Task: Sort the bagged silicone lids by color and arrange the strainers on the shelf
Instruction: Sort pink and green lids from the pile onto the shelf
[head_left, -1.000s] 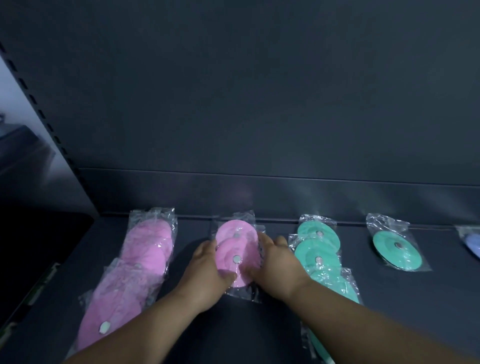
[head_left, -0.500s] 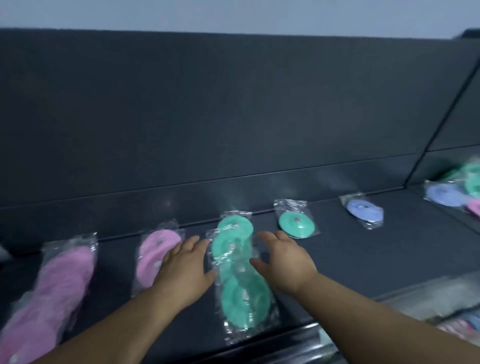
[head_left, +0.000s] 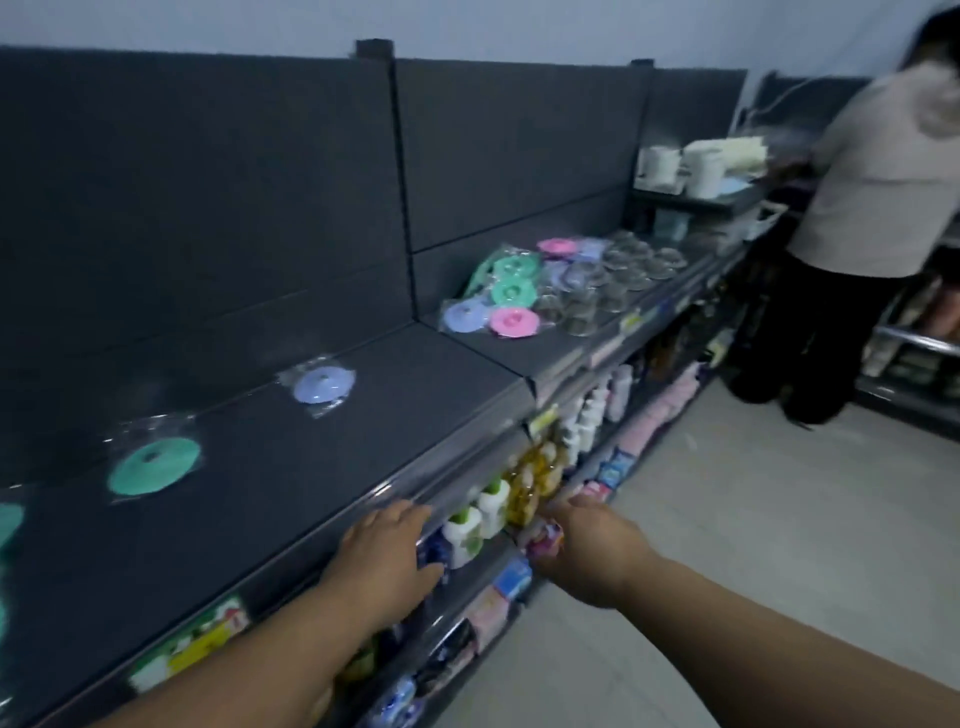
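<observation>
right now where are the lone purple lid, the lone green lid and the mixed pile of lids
purple lid (head_left: 323, 384), head view, middle of the disc
green lid (head_left: 154, 466), head view, middle of the disc
mixed pile (head_left: 506, 283), head view, a green lid near the pile's middle

The dark shelf (head_left: 322, 462) carries a bagged green lid (head_left: 154, 465), a purple lid (head_left: 323, 383), and farther along a mixed pile of lids (head_left: 506, 291) beside clear strainers (head_left: 618, 283).

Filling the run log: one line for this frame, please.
left hand: empty, at shelf front edge | right hand: empty, off shelf | unsorted bagged lids: far section, untouched | strainers: beside them
</observation>
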